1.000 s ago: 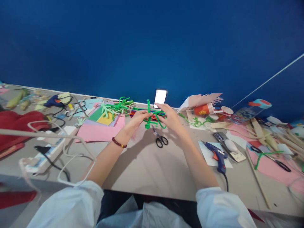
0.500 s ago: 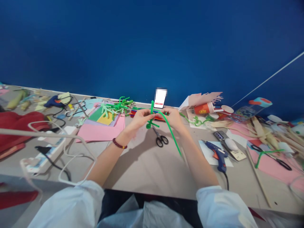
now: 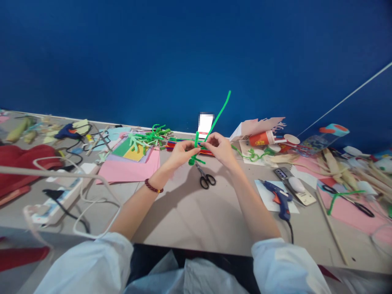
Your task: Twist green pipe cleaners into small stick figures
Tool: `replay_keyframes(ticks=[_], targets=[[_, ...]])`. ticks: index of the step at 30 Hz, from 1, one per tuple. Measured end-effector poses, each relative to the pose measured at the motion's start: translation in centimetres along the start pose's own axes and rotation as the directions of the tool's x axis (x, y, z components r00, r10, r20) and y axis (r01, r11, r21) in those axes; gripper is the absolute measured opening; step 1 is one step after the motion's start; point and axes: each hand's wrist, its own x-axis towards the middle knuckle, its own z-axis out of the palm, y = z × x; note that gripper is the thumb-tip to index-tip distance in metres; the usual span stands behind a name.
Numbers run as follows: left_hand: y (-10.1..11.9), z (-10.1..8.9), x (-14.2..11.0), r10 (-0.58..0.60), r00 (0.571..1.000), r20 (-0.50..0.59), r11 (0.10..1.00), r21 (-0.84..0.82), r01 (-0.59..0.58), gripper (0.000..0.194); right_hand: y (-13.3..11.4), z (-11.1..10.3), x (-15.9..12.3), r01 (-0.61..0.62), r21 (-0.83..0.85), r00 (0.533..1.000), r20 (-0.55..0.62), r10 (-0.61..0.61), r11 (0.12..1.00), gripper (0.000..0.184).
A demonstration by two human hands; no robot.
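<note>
My left hand (image 3: 183, 154) pinches a small figure of twisted green pipe cleaners (image 3: 192, 161), held up over the table. My right hand (image 3: 219, 147) is closed on a long green pipe cleaner (image 3: 219, 115), whose free end rises up and to the right against the blue wall. The two hands are close together, and the pipe cleaner's lower end meets the figure between the fingertips, where the exact join is hidden. Below the hands lie black-handled scissors (image 3: 207, 181). Behind them is a bundle of coloured pipe cleaners (image 3: 172, 145), partly covered by my fingers.
A phone (image 3: 206, 123) leans against the wall. Green pipe cleaner pieces (image 3: 150, 138) and pink paper (image 3: 127, 169) lie left, with a power strip (image 3: 65, 200) nearer. To the right are a blue glue gun (image 3: 281, 198), another phone (image 3: 284, 175), a paper cup (image 3: 262, 139) and a stick (image 3: 331, 228).
The long pipe cleaner's free end has swung from hanging down at the right to pointing upward. My right hand has turned with it, while my left hand still holds the figure.
</note>
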Motion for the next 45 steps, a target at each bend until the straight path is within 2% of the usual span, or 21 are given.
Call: replay_keyframes(ticks=[3, 6, 10, 12, 16, 19, 23, 25, 27, 33, 37, 39, 42, 45], targets=[[0.5, -0.1, -0.2, -0.038, 0.999, -0.002, 0.999, -0.036, 0.038, 0.025, -0.3, 0.0, -0.2, 0.106, -0.105, 0.994, 0.007, -0.105, 0.989, 0.012], [0.7, -0.2, -0.2, -0.076, 0.997, -0.008, 0.993, -0.095, 0.075, 0.023, -0.5, -0.1, -0.2, 0.170, -0.173, 0.985, 0.022, -0.169, 0.970, 0.014], [0.5, -0.5, 0.1, -0.119, 0.993, -0.018, 0.969, -0.220, 0.112, 0.024, -0.6, -0.3, 0.0, 0.269, -0.167, 0.958, 0.148, -0.246, 0.949, 0.014], [0.4, -0.7, 0.3, -0.123, 0.992, -0.017, 0.963, -0.245, 0.115, 0.024, -0.6, -0.3, 0.1, 0.265, -0.155, 0.958, 0.150, -0.243, 0.952, 0.013], [0.4, -0.8, 0.2, -0.090, 0.996, -0.009, 0.973, -0.213, 0.086, 0.021, -0.6, -0.1, 0.0, 0.137, -0.110, 0.986, 0.111, -0.125, 0.984, 0.016], [0.5, -1.0, 0.2, -0.051, 0.999, 0.019, 0.988, -0.147, 0.053, 0.020, -0.6, 0.0, -0.1, -0.058, -0.002, 0.983, 0.174, 0.057, 0.998, 0.022], [0.5, -1.3, 0.3, -0.050, 0.996, 0.075, 0.997, -0.057, 0.054, 0.022, -0.6, -0.1, -0.1, -0.371, 0.156, 0.893, 0.329, 0.305, 0.916, 0.033], [0.5, -1.5, 0.4, -0.065, 0.991, 0.119, 0.996, -0.048, 0.071, 0.021, -0.8, -0.2, 0.0, -0.431, 0.164, 0.861, 0.368, 0.351, 0.887, 0.035], [0.6, -1.7, 0.3, -0.089, 0.985, 0.150, 0.994, -0.043, 0.096, 0.020, -1.1, -0.3, -0.1, -0.439, 0.147, 0.851, 0.386, 0.357, 0.886, 0.036], [0.6, -2.0, 0.2, -0.160, 0.968, 0.193, 0.986, -0.006, 0.165, 0.021, -1.4, -0.7, -0.4, -0.365, 0.123, 0.865, 0.413, 0.286, 0.923, 0.042], [0.6, -2.2, 0.2, -0.131, 0.980, 0.153, 0.988, -0.056, 0.141, 0.018, -1.1, -1.0, -0.3, -0.375, 0.224, 0.858, 0.451, 0.245, 0.900, 0.044], [0.7, -2.3, 0.2, -0.134, 0.981, 0.139, 0.985, -0.089, 0.147, 0.019, -1.1, -1.1, -0.3, -0.351, 0.289, 0.893, 0.389, 0.225, 0.891, 0.039], [1.0, -2.1, 0.1, -0.179, 0.976, 0.125, 0.968, -0.155, 0.197, 0.019, -1.1, -1.1, -0.3, -0.194, 0.279, 0.953, 0.281, 0.113, 0.940, 0.037], [0.9, -1.8, 0.3, -0.234, 0.969, 0.081, 0.945, -0.216, 0.246, 0.020, -1.0, -0.9, -0.3, 0.081, 0.105, 0.976, 0.195, -0.100, 0.991, 0.031]])
